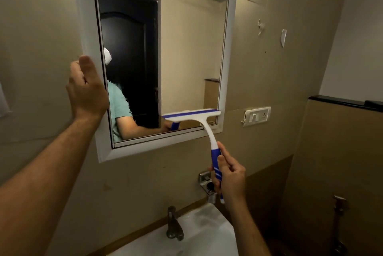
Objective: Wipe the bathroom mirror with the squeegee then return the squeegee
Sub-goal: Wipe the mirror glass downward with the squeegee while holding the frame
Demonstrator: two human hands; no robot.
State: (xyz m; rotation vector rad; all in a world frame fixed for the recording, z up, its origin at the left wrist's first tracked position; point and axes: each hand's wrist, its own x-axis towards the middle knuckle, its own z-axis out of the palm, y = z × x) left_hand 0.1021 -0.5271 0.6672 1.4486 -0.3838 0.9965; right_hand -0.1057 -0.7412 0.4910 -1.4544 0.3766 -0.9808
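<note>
The white-framed bathroom mirror (186, 52) hangs on the beige wall. A white and blue squeegee (193, 115) lies with its blade against the glass at the lower right corner. My right hand (229, 175) is shut on its blue striped handle below the frame. My left hand (87, 90) grips the mirror frame's left edge, fingers wrapped around it. The glass reflects a person in a teal shirt and a dark door.
A white sink (196, 233) with a metal tap (173, 224) sits below. A chrome holder (208, 185) is fixed to the wall behind my right hand. A switch plate (257, 116) is right of the mirror. A dark ledge (344, 101) and a hose fitting (339, 214) stand far right.
</note>
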